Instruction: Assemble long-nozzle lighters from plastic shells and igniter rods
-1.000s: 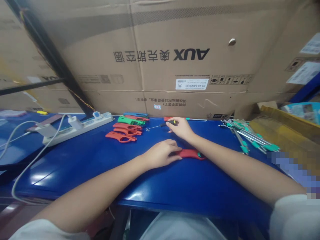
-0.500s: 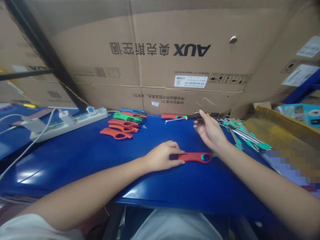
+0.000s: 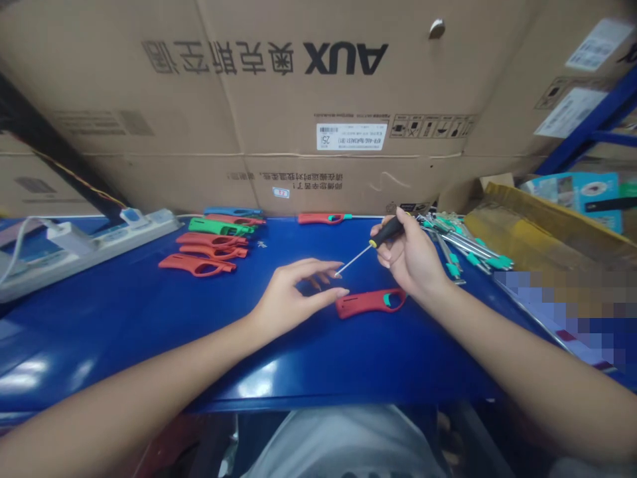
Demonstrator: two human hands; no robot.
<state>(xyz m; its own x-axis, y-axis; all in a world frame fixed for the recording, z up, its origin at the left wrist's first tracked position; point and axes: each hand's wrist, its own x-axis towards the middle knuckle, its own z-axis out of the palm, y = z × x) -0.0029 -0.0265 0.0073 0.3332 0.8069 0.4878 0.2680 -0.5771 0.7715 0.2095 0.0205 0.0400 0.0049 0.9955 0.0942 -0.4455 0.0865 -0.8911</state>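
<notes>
Bare fingers close to a screwdriver [image 3: 389, 230] tip, a red casing [image 3: 362, 305] lying near
A slip of the right hand [image 3: 417, 260], wrapped around the black handle, could jab the fingertips of the left hand [image 3: 288, 297], since they sit right by the tip; whether they touch it is too fine to tell. The casing could skid or turn on the glossy counter [image 3: 303, 352] if bumped, as neither hand appears to pin it. It lies flat, one end just beside the left thumb, the end with the green trigger near the right wrist. The left hand reaches in low, thumb and fingers apart. The right is raised, fingers curled, the shaft slanting down toward the left hand.
</notes>
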